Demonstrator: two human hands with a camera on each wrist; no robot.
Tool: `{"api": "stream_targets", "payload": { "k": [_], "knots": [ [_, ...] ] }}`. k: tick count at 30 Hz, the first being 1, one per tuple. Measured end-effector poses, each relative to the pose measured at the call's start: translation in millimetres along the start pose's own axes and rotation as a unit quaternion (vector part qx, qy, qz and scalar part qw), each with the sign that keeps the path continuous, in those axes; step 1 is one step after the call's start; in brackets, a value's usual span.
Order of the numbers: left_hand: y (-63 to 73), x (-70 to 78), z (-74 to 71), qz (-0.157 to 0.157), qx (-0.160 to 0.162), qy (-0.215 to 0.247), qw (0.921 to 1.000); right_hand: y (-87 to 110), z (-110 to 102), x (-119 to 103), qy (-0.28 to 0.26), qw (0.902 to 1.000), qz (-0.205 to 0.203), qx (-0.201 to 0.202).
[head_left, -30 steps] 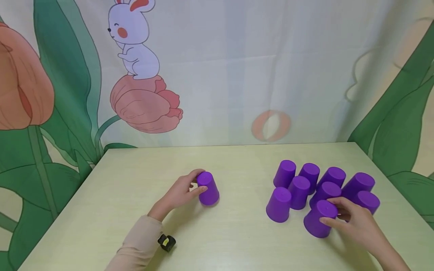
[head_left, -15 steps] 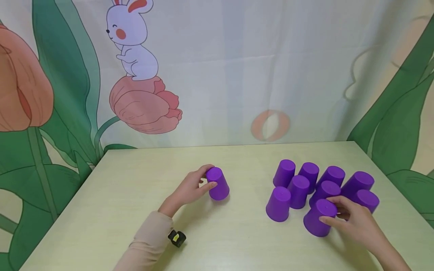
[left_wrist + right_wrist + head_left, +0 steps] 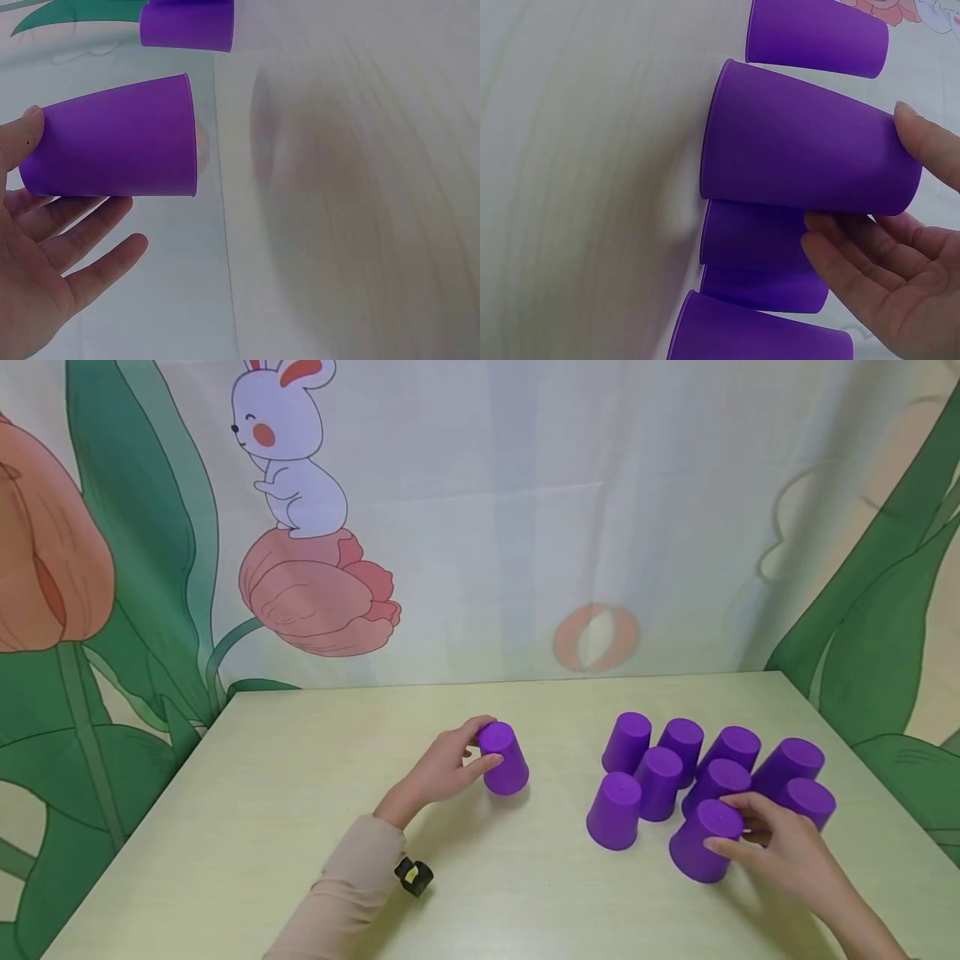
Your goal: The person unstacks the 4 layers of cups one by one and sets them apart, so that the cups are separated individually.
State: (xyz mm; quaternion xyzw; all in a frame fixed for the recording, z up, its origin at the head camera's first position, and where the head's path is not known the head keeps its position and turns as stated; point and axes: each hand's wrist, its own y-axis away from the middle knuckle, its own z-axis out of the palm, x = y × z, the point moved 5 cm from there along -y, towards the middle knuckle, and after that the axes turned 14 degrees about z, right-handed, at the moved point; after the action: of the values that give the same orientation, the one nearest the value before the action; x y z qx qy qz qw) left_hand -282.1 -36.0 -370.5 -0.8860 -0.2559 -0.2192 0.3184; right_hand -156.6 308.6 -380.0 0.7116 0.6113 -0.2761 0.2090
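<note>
Between thumb and fingers, my left hand [image 3: 446, 764] grips an upside-down purple cup [image 3: 506, 762] near its closed end. In the left wrist view this cup [image 3: 116, 142] hangs a little above the table, its shadow apart from the rim. My right hand [image 3: 787, 852] pinches another upside-down purple cup [image 3: 701, 847] at the front of the group on the right. In the right wrist view, the thumb lies on one side of that cup [image 3: 810, 142] and the fingers under the other, with more cups behind it.
Several more upside-down purple cups stand grouped on the right of the pale table [image 3: 300, 760], among them a front-left cup [image 3: 615, 814] and a back-left cup [image 3: 627, 743]. A small black device [image 3: 414, 877] sits at the left wrist. A printed curtain [image 3: 465, 527] hangs behind.
My left hand has carried its cup to the right and slightly back, toward the group. The right hand and its cup have stayed in place.
</note>
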Motion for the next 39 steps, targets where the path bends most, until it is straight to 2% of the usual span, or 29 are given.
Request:
{"api": "stream_targets", "payload": {
  "k": [16,22,39],
  "knots": [
    [-21.8,0.4,19.4,-0.013,0.002,0.023,0.9997,-0.5,0,0,-0.003,1.0000,0.004,-0.002],
    [-30.6,2.8,29.1,0.000,0.000,0.023,0.9997,-0.2,1,0,-0.003,1.0000,0.003,-0.001],
    [-57.6,14.3,59.6,0.022,-0.054,0.024,0.9980,-0.6,0,1,0.010,0.9999,0.004,-0.005]
  ]
}}
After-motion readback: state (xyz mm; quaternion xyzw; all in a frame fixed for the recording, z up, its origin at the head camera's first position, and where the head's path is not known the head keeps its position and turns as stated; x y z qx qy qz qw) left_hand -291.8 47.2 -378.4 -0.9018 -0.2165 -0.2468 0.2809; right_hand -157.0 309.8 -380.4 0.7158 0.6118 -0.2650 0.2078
